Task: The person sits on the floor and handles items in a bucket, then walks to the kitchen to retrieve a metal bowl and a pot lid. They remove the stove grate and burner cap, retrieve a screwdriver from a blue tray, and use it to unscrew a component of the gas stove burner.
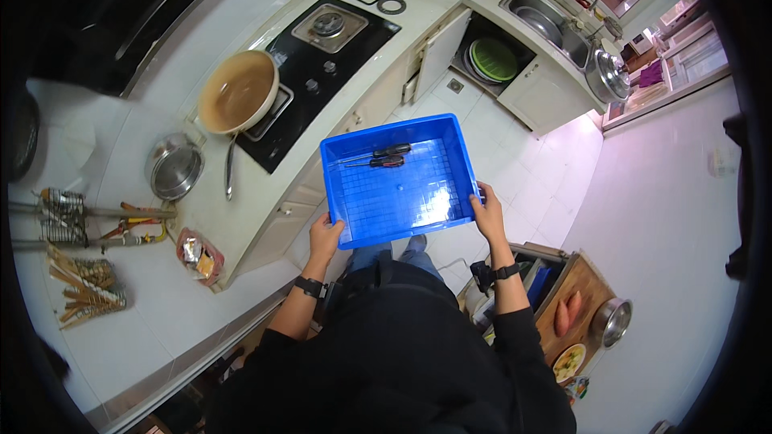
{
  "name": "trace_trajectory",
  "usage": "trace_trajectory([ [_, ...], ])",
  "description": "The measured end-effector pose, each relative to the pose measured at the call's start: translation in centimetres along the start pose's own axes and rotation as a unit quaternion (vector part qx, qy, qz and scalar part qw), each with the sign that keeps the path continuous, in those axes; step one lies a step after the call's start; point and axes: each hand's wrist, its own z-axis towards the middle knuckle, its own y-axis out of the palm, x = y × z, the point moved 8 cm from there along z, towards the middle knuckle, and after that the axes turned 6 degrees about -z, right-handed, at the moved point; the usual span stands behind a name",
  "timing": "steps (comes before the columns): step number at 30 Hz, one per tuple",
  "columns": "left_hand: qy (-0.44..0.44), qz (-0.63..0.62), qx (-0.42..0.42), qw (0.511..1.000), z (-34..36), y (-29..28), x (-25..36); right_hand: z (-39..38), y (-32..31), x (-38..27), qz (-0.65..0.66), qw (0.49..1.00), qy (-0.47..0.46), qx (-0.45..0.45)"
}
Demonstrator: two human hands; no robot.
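Both my hands carry a blue plastic bin (402, 237) in front of my body, above the tiled floor. My left hand (326, 239) grips its near left corner, thumb over the rim. At the right side, near the near right corner, my right hand (488, 215) holds the wall with the thumb on the rim. Two screwdrivers with dark handles lie inside at the far left: one screwdriver (392, 150) a little beyond the other screwdriver (388, 162). The fingers under and behind the bin are partly hidden.
Left stands a counter with a gas stove (301, 88), a tan pan (237, 92) and a steel pot (174, 167). A cabinet door (442, 52) hangs open ahead, green dish (493, 59) inside. A sink (537, 16) lies far right; a wooden board (591, 289) sits near right.
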Motion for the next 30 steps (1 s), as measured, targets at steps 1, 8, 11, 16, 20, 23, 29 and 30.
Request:
trace_trajectory([
  [1,0.000,-0.011,-0.013,1.000,0.6,1.3,0.8,2.3,-1.1,-0.1,0.007,1.000,0.000,-0.012],
  [8,-0.018,-0.069,0.043,0.997,10.1,8.5,4.5,22.2,-6.1,1.3,0.044,0.998,0.018,-0.045],
  [11,-0.031,-0.082,0.032,0.996,16.4,12.1,6.6,29.8,-7.0,2.3,0.047,0.996,0.039,-0.057],
  [16,-0.001,0.002,0.038,0.999,25.3,17.0,14.2,39.7,-8.5,1.4,0.083,0.991,0.051,-0.088],
  [20,0.046,-0.002,-0.007,0.999,35.0,22.8,22.6,49.9,-9.3,-1.0,0.155,0.981,0.043,-0.106],
  [23,0.091,0.002,-0.057,0.994,43.5,28.4,28.8,58.9,-9.7,-2.3,0.087,0.988,-0.017,-0.130],
  [29,0.109,0.052,-0.027,0.992,61.1,39.9,39.2,78.1,-13.3,-2.3,0.046,0.996,-0.078,-0.022],
  [30,0.122,0.044,-0.011,0.991,63.8,41.6,40.7,80.7,-13.3,-1.7,0.065,0.996,-0.051,-0.021],
])
